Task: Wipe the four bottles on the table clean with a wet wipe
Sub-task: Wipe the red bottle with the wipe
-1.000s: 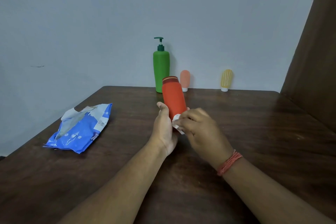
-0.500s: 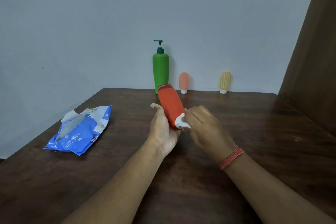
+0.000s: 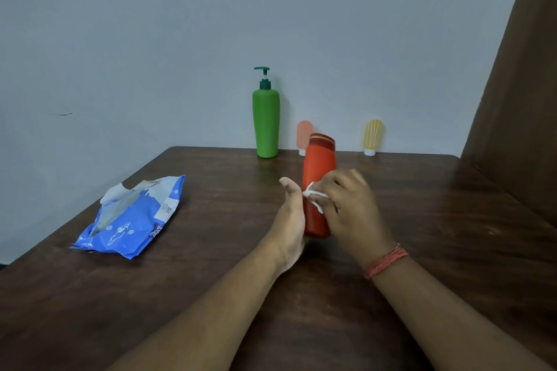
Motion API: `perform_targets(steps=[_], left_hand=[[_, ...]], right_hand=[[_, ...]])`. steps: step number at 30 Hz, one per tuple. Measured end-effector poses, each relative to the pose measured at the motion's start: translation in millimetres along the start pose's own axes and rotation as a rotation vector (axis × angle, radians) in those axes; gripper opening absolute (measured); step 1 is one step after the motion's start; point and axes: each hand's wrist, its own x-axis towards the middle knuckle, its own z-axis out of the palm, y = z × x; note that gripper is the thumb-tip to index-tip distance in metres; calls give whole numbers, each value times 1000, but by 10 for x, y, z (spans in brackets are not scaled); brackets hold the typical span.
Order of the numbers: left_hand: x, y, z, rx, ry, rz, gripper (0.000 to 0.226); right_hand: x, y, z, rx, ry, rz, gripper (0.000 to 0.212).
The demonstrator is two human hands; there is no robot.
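Blue wipe pack (image 3: 129,217) lying torn open at left centre of the frame, close to the table's (image 3: 452,220) left edge. Bare tabletop between pack and hands. Green pump bottle (image 3: 266,123) upright at the far edge, centre. Left hand (image 3: 291,220) gripping the red bottle (image 3: 319,190) from its left side, thumb up, bottle near upright at centre frame. Right hand (image 3: 349,208) pinching a white wet wipe (image 3: 313,197) against the bottle's side. Small peach bottle (image 3: 303,134) partly hidden behind the red one; yellow bottle (image 3: 373,135) further right, both along the far edge. Open wood to the right.
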Motion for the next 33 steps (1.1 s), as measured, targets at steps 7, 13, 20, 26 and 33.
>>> perform_targets(steps=[7, 13, 20, 26, 33], left_hand=[[90, 75, -151, -101, 32, 27, 103], [-58, 62, -23, -2, -60, 49, 81], [-47, -80, -12, 400, -226, 87, 93], [2, -65, -100, 473, -170, 142, 83], [13, -51, -55, 144, -108, 138, 83]], right_hand=[[-74, -38, -56, 17, -248, -269, 26], [-17, 57, -63, -77, -19, -64, 33], [31, 349, -95, -245, 109, 209, 31], [-12, 267, -84, -304, -35, -100, 37], [-42, 146, -99, -82, -25, 89, 39]])
